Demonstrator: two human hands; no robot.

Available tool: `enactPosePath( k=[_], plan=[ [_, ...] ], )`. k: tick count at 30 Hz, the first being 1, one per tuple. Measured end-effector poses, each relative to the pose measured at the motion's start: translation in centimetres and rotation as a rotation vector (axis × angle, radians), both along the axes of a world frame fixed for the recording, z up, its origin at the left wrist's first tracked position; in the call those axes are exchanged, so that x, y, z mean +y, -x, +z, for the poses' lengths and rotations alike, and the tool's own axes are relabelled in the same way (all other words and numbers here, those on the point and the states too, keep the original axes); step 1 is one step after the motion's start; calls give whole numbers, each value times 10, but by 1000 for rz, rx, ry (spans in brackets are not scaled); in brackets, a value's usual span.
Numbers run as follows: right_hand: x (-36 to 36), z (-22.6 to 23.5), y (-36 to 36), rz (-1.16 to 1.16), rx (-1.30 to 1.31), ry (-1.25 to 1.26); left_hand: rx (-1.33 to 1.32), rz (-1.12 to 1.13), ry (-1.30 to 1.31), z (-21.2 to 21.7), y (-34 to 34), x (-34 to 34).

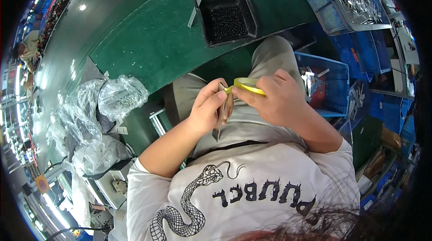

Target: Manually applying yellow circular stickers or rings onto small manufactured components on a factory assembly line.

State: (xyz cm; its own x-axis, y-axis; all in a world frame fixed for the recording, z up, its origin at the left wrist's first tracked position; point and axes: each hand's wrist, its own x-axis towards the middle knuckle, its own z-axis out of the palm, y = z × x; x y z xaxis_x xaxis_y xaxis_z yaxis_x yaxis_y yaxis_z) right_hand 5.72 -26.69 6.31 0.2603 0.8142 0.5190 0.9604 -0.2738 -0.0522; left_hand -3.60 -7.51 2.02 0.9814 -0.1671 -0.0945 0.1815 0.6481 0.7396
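Observation:
My left hand (208, 107) is closed around a thin, flat metal piece (219, 126), which hangs down from its fingers over my lap. A roll of yellow tape (252, 90) sits in my right hand (280, 98), gripped between thumb and fingers. Both hands meet above my thighs, and the end of the tape reaches the top of the metal piece at my left fingertips. Whether the tape is stuck to it I cannot tell, since the fingers partly cover that spot.
Ahead on the green table (153, 38) stands a black bin (252, 18) of small dark parts, a metal strip (192, 17) beside it. Clear plastic bags (121, 97) lie at the left. To the right are a blue crate (335, 86) and a tray (366, 27) of metal pieces.

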Motion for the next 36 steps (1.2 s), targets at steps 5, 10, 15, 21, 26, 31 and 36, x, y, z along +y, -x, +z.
enactPosePath(
  k=[5,10,15,21,26,31,36],
  plan=[
    [-2,-3,0,-23,38,20,83,6,-293,12,1,-5],
    [-3,-5,1,-44,63,40,-15,273,-790,0,1,-9],
    [-3,-5,1,-38,73,60,-122,273,-881,1,-2,-7],
    [-2,-6,2,-62,98,72,-189,226,-1048,16,-7,-7],
    [1,-8,4,-77,124,86,-242,270,-1033,7,-4,-8],
    [1,-9,3,-86,127,91,-128,193,-973,12,-6,-8],
    [1,-10,2,-83,129,104,-97,180,-906,6,-6,-6]
  ],
)
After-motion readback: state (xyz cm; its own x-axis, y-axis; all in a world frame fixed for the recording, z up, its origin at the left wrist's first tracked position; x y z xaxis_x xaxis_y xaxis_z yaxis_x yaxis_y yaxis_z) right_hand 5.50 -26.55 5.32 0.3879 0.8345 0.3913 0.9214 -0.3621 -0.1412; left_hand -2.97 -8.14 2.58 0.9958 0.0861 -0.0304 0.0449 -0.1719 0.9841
